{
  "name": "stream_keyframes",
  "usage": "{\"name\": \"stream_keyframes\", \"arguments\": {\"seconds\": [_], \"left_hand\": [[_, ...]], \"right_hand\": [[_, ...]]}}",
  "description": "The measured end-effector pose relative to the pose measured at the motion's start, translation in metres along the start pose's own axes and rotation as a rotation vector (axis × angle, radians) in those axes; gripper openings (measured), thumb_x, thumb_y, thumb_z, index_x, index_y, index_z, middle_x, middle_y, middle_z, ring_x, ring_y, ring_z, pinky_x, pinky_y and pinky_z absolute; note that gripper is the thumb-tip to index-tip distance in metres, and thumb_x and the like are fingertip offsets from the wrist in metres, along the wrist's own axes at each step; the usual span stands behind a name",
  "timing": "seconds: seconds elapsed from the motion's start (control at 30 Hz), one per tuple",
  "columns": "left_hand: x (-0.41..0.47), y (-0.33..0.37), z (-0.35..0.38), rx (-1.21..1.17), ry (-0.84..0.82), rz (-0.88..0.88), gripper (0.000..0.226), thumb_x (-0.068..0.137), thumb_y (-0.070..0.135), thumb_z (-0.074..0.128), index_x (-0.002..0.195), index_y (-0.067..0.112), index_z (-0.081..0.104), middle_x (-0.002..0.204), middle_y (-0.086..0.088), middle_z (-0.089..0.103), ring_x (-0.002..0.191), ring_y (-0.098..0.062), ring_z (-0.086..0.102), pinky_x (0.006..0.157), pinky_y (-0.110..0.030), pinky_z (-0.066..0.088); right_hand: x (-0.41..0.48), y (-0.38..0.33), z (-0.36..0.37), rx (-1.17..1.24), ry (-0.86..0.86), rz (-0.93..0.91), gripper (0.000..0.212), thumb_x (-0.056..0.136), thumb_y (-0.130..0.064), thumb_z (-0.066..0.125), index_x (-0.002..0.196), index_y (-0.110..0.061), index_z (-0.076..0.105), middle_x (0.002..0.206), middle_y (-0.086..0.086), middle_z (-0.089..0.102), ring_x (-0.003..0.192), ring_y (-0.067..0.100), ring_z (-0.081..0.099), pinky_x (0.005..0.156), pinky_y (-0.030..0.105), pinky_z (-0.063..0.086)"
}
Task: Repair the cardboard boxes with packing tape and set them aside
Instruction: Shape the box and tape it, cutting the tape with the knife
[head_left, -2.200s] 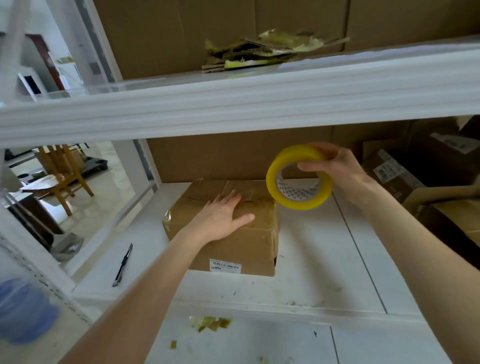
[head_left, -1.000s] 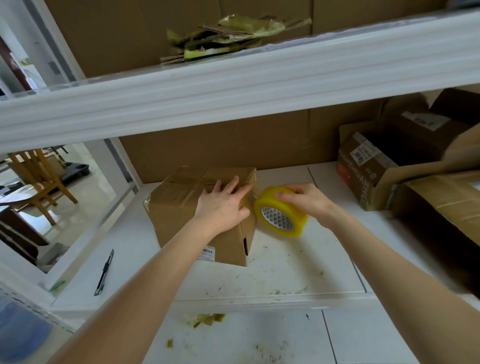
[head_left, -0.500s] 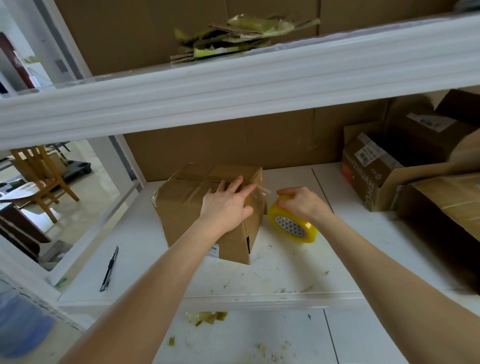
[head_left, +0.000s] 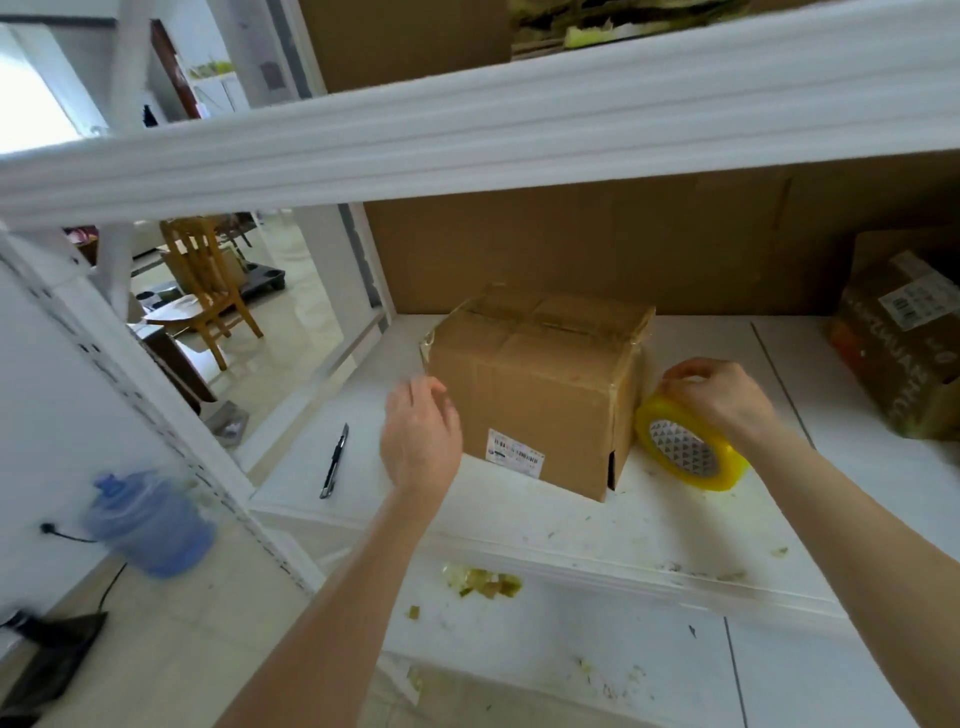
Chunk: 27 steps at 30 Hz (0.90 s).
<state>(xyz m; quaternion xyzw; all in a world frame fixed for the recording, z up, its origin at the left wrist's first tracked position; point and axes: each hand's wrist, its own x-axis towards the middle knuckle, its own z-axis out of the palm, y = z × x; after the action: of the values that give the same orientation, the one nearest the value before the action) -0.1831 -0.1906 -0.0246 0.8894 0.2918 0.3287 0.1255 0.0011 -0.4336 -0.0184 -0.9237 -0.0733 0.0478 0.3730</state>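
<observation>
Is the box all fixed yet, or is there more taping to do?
Partly. Tape already crosses the top of the box. The right hand is on the yellow tape roll by the box's right side; the left hand hovers at its left. The box is not set aside yet.

Left hand (head_left: 421, 431) hovers loosely curled; right hand (head_left: 719, 392) pinches, fingers bent

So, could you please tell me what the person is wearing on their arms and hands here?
Nothing that shows. Both forearms are bare from the bottom edge of the picture to the wrists, with no sleeves in view. The left hand and the right hand wear no gloves, and no watch, bracelet or ring is visible.
</observation>
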Motion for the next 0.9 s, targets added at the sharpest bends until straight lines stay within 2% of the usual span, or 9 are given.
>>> {"name": "stream_keyframes", "arguments": {"seconds": [0.1, 0.2, 0.33, 0.47, 0.53, 0.63, 0.73, 0.8, 0.9], "left_hand": [[0.0, -0.058, 0.003, 0.159, -0.19, -0.175, 0.03, 0.095, 0.017, 0.048, 0.125, 0.014, 0.049, 0.126, -0.009, 0.048, 0.115, -0.025, 0.045, 0.081, -0.037, 0.048], [0.004, -0.1, 0.007, 0.254, -0.354, -0.333, 0.042, 0.098, 0.016, 0.04, 0.14, 0.013, 0.037, 0.141, -0.012, 0.039, 0.128, -0.029, 0.038, 0.093, -0.042, 0.044], [0.01, -0.127, 0.014, 0.38, -0.472, -0.432, 0.043, 0.098, 0.009, 0.03, 0.14, 0.008, 0.036, 0.137, -0.015, 0.043, 0.126, -0.032, 0.04, 0.099, -0.041, 0.038], [0.012, -0.134, 0.02, 0.418, -0.417, -0.299, 0.032, 0.096, 0.003, 0.034, 0.123, 0.009, 0.051, 0.117, -0.013, 0.056, 0.11, -0.032, 0.05, 0.085, -0.039, 0.043], [0.011, -0.129, 0.02, 0.298, -0.369, -0.315, 0.029, 0.094, -0.002, 0.034, 0.118, 0.005, 0.049, 0.112, -0.018, 0.056, 0.105, -0.038, 0.052, 0.081, -0.043, 0.043], [0.01, -0.099, 0.011, -0.006, -0.186, -0.393, 0.032, 0.094, -0.003, 0.036, 0.125, -0.002, 0.047, 0.118, -0.027, 0.054, 0.106, -0.044, 0.054, 0.083, -0.047, 0.044], [0.004, -0.044, -0.008, -0.209, 0.083, -0.144, 0.029, 0.095, -0.005, 0.039, 0.121, -0.011, 0.052, 0.103, -0.028, 0.055, 0.09, -0.042, 0.055, 0.073, -0.04, 0.041], [0.001, 0.003, -0.025, -0.269, 0.199, 0.068, 0.027, 0.095, -0.004, 0.045, 0.119, -0.008, 0.057, 0.094, -0.018, 0.057, 0.079, -0.03, 0.055, 0.068, -0.027, 0.039], [-0.003, 0.08, -0.038, -0.284, 0.113, 0.329, 0.029, 0.095, 0.008, 0.053, 0.122, 0.003, 0.061, 0.097, -0.002, 0.058, 0.077, -0.019, 0.058, 0.064, -0.018, 0.046]], "right_hand": [[0.002, 0.001, 0.004, 0.0, 0.02, -0.007, 0.003, 0.083, -0.045, 0.061, 0.082, -0.043, 0.061, 0.096, -0.002, 0.061, 0.08, 0.021, 0.055, 0.063, 0.028, 0.044], [0.0, 0.001, 0.005, 0.007, 0.04, -0.017, 0.002, 0.085, -0.043, 0.062, 0.086, -0.041, 0.062, 0.096, -0.003, 0.059, 0.072, 0.014, 0.051, 0.057, 0.024, 0.039], [0.0, 0.0, 0.003, 0.042, 0.043, -0.017, 0.002, 0.085, -0.038, 0.064, 0.083, -0.039, 0.066, 0.099, 0.001, 0.063, 0.087, 0.023, 0.057, 0.07, 0.029, 0.044], [0.001, -0.001, 0.003, 0.034, 0.02, 0.003, 0.004, 0.086, -0.039, 0.064, 0.09, -0.039, 0.065, 0.105, 0.001, 0.062, 0.09, 0.023, 0.055, 0.074, 0.031, 0.046], [0.001, -0.002, -0.001, 0.041, -0.038, 0.009, 0.012, 0.085, -0.045, 0.065, 0.096, -0.04, 0.064, 0.108, 0.0, 0.06, 0.092, 0.022, 0.053, 0.075, 0.031, 0.043], [-0.002, -0.001, -0.012, 0.074, -0.143, 0.031, 0.036, 0.082, -0.055, 0.066, 0.114, -0.038, 0.061, 0.109, -0.004, 0.053, 0.096, 0.019, 0.049, 0.078, 0.031, 0.039], [-0.003, 0.003, -0.023, 0.074, -0.228, 0.016, 0.04, 0.086, -0.052, 0.063, 0.122, -0.036, 0.06, 0.116, -0.002, 0.056, 0.101, 0.02, 0.052, 0.081, 0.032, 0.042], [-0.005, 0.005, -0.028, 0.085, -0.271, -0.009, 0.039, 0.087, -0.052, 0.061, 0.122, -0.035, 0.061, 0.114, -0.002, 0.058, 0.099, 0.019, 0.055, 0.079, 0.03, 0.045], [-0.007, 0.007, -0.028, 0.099, -0.26, -0.033, 0.036, 0.089, -0.052, 0.06, 0.12, -0.034, 0.063, 0.107, -0.003, 0.059, 0.085, 0.011, 0.055, 0.063, 0.022, 0.042]]}}
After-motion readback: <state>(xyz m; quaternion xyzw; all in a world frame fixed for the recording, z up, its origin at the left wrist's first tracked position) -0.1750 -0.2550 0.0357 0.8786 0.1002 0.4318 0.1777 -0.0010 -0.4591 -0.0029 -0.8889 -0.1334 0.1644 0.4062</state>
